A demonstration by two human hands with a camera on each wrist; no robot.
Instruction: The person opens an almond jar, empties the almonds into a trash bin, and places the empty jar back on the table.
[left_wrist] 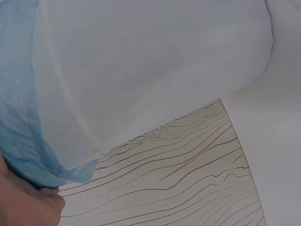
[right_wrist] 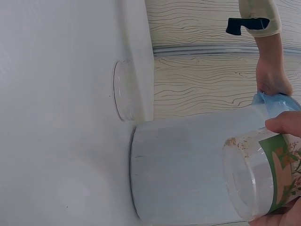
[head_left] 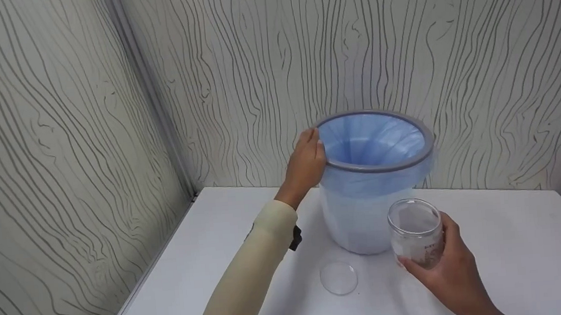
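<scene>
A white trash bin (head_left: 360, 216) lined with a blue bag (head_left: 374, 142) stands upright on the table, a grey ring round its mouth. At the left of that ring my left hand (head_left: 306, 159) grips the rim, with its fingers curled over the edge and the bag. My right hand (head_left: 452, 269) holds a clear jar (head_left: 416, 227) in front of the bin, its open mouth upward. Brown specks cling near the jar's base in the right wrist view, below a green and orange label (right_wrist: 281, 172). A clear round lid (head_left: 339, 278) lies flat on the table.
The white table (head_left: 507, 240) meets patterned wall panels (head_left: 254, 79) at the back and left. Close behind the bin rises the back panel. A dark band (right_wrist: 247, 24) sits round the left sleeve.
</scene>
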